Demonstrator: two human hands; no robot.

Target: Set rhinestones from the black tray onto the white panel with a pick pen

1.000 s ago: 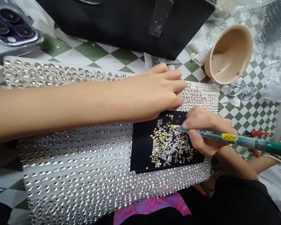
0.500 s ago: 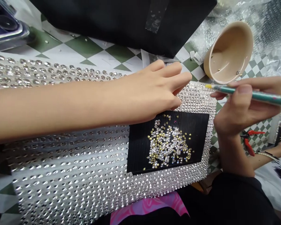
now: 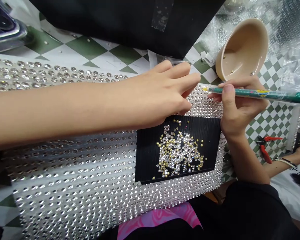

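Observation:
A sheet studded with rows of clear rhinestones point(image 3: 77, 193) lies across the table. My left hand point(image 3: 171, 91) rests palm down over its upper part, fingers apart and bent, with the fingertips partly hidden. In my right hand point(image 3: 240, 106) is a green pen-like stick point(image 3: 277, 95), pinched near its yellow tip. That tip is above the sheet's upper right part, just right of my left fingers. Below my hands, a black tray point(image 3: 146, 156) sits on the sheet with a pile of loose silver and gold stones point(image 3: 177, 153).
A beige cup point(image 3: 242, 50) lies tilted at the upper right, with a few stones inside. A large black object point(image 3: 115, 23) stands at the back. Red-handled cutters point(image 3: 265, 151) lie at the right, near another person's arm point(image 3: 277, 169). Clear plastic is at the upper right.
My right hand has moved left with the stick, bringing its yellow tip closer to my left fingers. My left hand keeps nearly the same place. The whole view has shifted slightly.

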